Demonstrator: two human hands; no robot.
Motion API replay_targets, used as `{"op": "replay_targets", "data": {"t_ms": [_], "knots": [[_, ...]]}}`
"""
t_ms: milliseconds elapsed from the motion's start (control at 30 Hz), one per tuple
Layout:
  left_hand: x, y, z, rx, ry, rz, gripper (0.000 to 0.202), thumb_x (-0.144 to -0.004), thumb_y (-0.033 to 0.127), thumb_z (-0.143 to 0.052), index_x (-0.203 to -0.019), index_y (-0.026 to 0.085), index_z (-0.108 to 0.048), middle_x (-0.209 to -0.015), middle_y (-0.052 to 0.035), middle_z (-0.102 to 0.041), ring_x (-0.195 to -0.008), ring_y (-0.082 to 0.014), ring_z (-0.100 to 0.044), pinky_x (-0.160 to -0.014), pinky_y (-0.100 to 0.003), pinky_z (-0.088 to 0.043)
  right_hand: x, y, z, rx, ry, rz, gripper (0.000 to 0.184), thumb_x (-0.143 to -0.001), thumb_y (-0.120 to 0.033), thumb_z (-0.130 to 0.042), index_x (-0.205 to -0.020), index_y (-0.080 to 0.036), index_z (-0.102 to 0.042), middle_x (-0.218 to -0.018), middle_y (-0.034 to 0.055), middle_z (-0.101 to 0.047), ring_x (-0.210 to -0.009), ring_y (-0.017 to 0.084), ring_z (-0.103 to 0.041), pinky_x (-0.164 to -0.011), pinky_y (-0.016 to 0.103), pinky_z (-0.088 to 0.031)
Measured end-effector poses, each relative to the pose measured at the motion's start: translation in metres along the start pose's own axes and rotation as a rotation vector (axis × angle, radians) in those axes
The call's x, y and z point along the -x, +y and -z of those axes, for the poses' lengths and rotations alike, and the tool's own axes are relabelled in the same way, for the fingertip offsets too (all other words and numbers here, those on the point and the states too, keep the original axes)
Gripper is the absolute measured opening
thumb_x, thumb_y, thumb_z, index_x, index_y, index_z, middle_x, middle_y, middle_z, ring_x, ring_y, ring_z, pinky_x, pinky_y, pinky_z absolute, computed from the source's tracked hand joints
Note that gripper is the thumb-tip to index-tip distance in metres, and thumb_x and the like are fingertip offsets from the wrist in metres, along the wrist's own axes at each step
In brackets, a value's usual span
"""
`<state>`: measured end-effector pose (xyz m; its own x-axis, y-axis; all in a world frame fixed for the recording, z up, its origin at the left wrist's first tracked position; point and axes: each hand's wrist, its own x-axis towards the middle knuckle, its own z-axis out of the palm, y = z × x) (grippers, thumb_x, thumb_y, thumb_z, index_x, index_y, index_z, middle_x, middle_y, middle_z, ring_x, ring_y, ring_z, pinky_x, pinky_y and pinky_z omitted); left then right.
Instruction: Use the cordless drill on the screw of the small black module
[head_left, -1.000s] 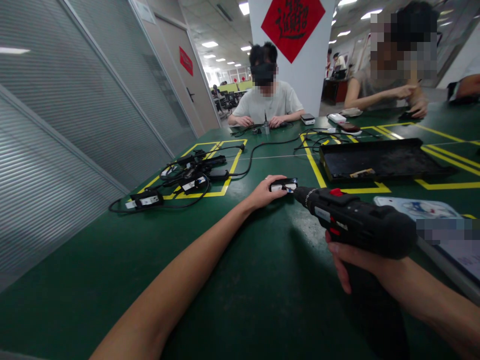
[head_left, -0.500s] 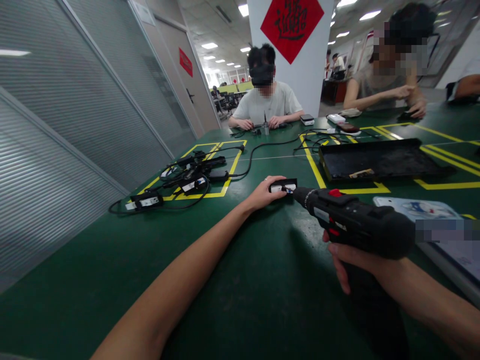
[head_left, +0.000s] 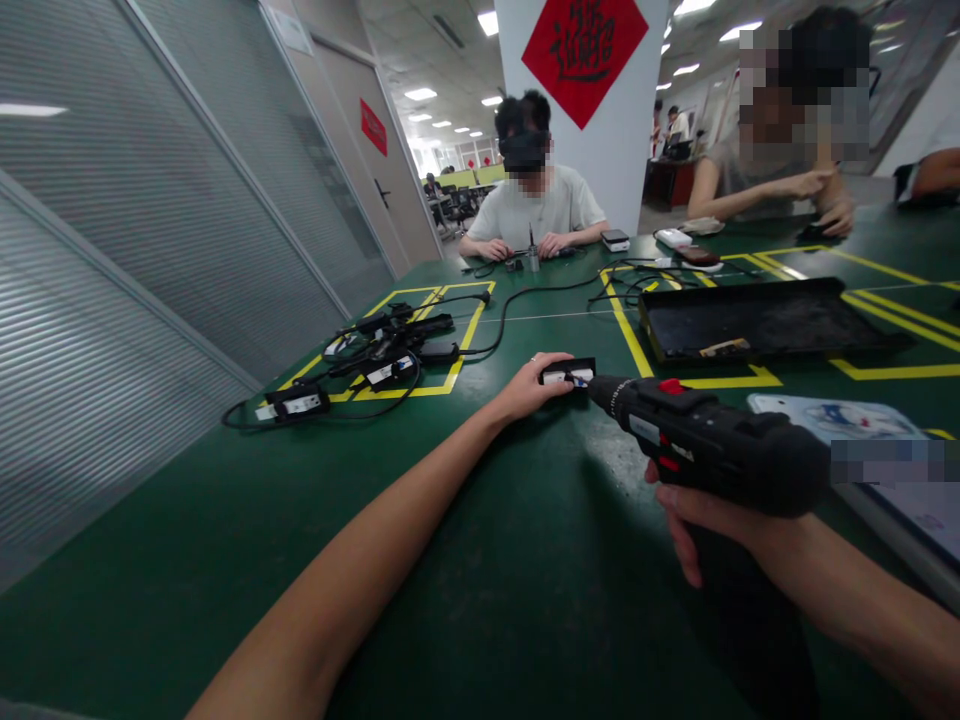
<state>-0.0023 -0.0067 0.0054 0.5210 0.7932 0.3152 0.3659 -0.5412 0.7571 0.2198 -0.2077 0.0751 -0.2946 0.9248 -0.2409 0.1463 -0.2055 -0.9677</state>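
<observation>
Gripping the drill (head_left: pixel 720 448) by its handle, right hand (head_left: pixel 726 515) is closed; left hand (head_left: pixel 529 389), part-curled, pinches the left end of a block (head_left: pixel 586 366) on the table (head_left: pixel 510 570). Bit (head_left: pixel 580 381) at the block's near face; firm contact hard to tell. Likely risks: a tilted drill could let the bit skate into the left hand, just beside; a loose pinch could let the block spin.
</observation>
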Motion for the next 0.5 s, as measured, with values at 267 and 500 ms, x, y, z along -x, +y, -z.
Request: {"op": "replay_targets", "data": {"t_ms": [267, 500], "knots": [[-0.001, -0.001, 0.0, 0.008, 0.001, 0.012, 0.049, -0.076, 0.032, -0.064, -0.123, 0.024, -0.054, -0.124, -0.0068, -0.054, -0.113, -0.0238, -0.051, -0.099, -0.04, -0.039, 0.007, 0.004, 0.008, 0.044, -0.028, -0.024, 0.029, -0.085, -0.048, -0.053, -0.083, -0.021, -0.06, -0.061, 0.0021, -0.066, -0.056, 0.016, -0.062, -0.057, 0.028, -0.049], [0.0, -0.002, 0.001, 0.023, -0.006, 0.015, 0.05, -0.076, 0.032, -0.064, -0.124, 0.024, -0.054, -0.125, -0.0071, -0.054, -0.114, -0.0245, -0.05, -0.098, -0.04, -0.039, 0.006, -0.004, 0.002, -0.023, 0.011, -0.027, 0.029, -0.081, -0.044, -0.059, -0.098, -0.021, -0.056, -0.055, -0.0008, -0.063, -0.048, 0.017, -0.061, -0.055, 0.03, -0.049]]}}
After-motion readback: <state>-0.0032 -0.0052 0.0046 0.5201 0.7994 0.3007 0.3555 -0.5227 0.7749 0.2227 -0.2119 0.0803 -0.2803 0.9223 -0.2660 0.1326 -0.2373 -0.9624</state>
